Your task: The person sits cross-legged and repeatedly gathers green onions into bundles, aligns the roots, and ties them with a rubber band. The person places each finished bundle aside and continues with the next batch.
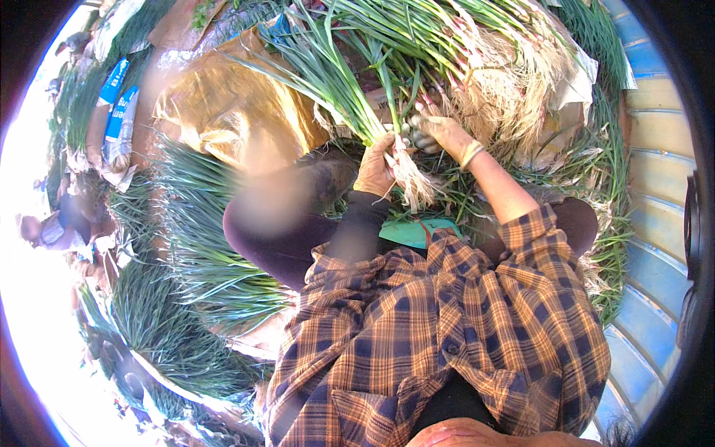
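Note:
My left hand [374, 170], in a pale work glove, is closed around a small bunch of green garlic plants [357, 112] just above the roots. The bunch's whitish roots [416, 179] hang below the hand, and its long leaves reach up and left. Close to its right side is my right hand [444, 137], also gloved, with the fingers curled. Whether anything is between those fingers cannot be made out. Beyond both hands lies a large pile of rooted green garlic [463, 61], with reddish stems and dry, pale roots.
A yellow woven sack [240, 100] lies to the left. Beside my left knee are stacked green bundles [206, 234]. Loose leaf trimmings [609, 223] litter the right, by a blue and cream ribbed metal wall [662, 184]. Another person [67, 218] is at the far left.

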`<state>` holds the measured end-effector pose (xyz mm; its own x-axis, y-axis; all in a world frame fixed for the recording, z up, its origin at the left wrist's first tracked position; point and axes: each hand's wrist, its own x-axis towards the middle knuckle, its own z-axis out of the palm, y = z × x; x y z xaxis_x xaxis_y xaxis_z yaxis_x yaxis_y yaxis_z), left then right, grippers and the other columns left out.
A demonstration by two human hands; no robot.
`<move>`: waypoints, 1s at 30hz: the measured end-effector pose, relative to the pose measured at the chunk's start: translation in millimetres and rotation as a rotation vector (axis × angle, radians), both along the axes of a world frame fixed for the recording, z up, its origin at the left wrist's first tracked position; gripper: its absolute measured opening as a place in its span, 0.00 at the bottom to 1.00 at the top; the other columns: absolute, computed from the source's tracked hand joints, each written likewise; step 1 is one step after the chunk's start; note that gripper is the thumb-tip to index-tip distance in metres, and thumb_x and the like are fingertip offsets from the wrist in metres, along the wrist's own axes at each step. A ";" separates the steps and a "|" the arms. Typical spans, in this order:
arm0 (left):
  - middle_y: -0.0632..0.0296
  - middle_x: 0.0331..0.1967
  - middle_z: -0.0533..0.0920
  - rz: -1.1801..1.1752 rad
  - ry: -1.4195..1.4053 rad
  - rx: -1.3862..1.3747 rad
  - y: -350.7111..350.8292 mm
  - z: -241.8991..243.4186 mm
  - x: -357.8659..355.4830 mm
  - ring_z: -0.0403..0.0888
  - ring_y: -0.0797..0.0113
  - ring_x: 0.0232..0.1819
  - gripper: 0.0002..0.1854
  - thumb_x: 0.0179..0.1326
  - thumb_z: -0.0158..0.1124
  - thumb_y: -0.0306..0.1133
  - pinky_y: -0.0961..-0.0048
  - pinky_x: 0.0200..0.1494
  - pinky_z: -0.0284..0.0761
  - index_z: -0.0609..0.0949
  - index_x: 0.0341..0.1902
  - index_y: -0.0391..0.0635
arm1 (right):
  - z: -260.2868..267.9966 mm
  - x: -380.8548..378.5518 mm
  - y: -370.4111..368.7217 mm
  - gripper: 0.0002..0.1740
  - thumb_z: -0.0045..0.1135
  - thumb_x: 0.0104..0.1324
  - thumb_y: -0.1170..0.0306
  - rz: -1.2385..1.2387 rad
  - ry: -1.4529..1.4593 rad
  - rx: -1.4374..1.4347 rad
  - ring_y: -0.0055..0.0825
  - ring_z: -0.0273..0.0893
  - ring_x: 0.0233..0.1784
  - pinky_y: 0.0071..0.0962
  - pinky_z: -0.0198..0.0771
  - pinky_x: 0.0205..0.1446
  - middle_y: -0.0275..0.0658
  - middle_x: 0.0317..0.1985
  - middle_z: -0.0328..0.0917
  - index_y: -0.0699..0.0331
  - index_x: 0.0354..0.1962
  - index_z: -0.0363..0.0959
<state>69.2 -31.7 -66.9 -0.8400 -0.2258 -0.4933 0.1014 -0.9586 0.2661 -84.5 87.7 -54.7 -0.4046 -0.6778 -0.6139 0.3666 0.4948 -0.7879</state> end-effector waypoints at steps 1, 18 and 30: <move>0.56 0.32 0.80 0.036 -0.064 0.037 -0.9 -0.5 -0.4 0.81 0.66 0.31 0.09 0.62 0.58 0.29 0.71 0.33 0.81 0.75 0.45 0.40 | -7.7 -1.1 -9.4 0.33 0.58 0.59 0.43 -0.075 -0.215 -0.081 0.26 0.77 0.42 0.25 0.74 0.44 0.39 0.41 0.80 0.60 0.51 0.74; 0.67 0.21 0.73 -0.040 0.375 0.136 -40.9 85.7 24.7 0.68 0.77 0.18 0.08 0.58 0.57 0.30 0.79 0.24 0.68 0.74 0.36 0.39 | -11.1 17.2 83.2 0.15 0.45 0.69 0.62 0.724 0.659 0.088 0.20 0.77 0.27 0.23 0.71 0.38 0.36 0.28 0.79 0.63 0.39 0.76; 0.63 0.22 0.72 -0.086 0.274 -0.066 -27.7 74.6 18.7 0.70 0.72 0.21 0.11 0.54 0.60 0.31 0.75 0.22 0.68 0.74 0.38 0.40 | -67.5 -13.9 -28.7 0.21 0.54 0.63 0.55 0.294 1.127 0.460 0.45 0.75 0.48 0.42 0.69 0.51 0.47 0.43 0.77 0.64 0.43 0.71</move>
<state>87.9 -59.4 7.7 -0.9574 -0.1720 -0.2320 0.0972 -0.9484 0.3017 -98.4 59.0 -122.2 -0.7280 -0.6464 -0.2283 -0.5694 0.7556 -0.3238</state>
